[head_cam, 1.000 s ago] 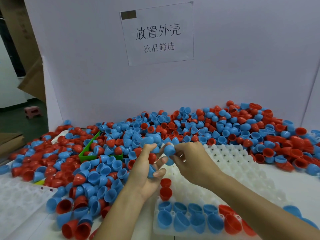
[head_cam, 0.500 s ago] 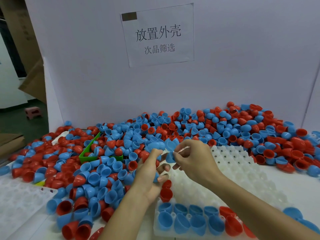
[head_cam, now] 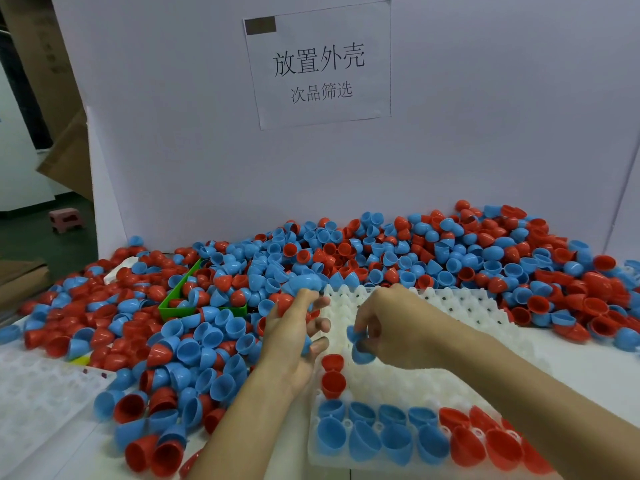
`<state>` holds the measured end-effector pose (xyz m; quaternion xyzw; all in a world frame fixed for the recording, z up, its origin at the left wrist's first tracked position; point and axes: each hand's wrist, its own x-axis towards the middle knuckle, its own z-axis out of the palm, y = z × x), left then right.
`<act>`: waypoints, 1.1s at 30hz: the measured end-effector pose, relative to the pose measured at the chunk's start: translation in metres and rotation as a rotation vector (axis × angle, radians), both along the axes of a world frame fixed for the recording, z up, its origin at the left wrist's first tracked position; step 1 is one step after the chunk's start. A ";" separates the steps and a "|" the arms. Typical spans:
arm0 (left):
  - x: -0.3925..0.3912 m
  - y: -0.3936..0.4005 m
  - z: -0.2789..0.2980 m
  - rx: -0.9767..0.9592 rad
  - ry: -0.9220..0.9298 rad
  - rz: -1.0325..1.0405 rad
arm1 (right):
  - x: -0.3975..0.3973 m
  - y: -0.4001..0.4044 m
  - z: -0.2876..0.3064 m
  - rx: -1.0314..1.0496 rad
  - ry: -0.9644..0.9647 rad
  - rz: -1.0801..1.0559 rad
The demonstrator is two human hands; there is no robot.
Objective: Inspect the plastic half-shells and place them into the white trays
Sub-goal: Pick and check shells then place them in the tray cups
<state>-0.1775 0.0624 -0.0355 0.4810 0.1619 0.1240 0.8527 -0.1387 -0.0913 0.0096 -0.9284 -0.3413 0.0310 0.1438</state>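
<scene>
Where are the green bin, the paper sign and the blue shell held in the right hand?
green bin [head_cam: 168, 304]: head view, its near left wall.
paper sign [head_cam: 318, 64]: head view, middle of the sheet.
blue shell [head_cam: 362, 355]: head view, its rounded outside, below the right hand's fingers.

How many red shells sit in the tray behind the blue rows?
2: one red shell near the left hand, another just nearer the camera; the right arm may hide more.
</scene>
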 end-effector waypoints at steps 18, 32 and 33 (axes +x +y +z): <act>-0.004 -0.004 0.003 0.048 -0.018 -0.018 | -0.001 0.005 0.001 0.174 -0.009 -0.024; -0.009 -0.005 0.005 0.202 -0.019 -0.281 | 0.007 0.011 -0.008 0.865 0.199 -0.098; -0.008 -0.005 0.005 0.190 -0.017 -0.277 | 0.008 0.011 -0.009 0.911 0.275 -0.131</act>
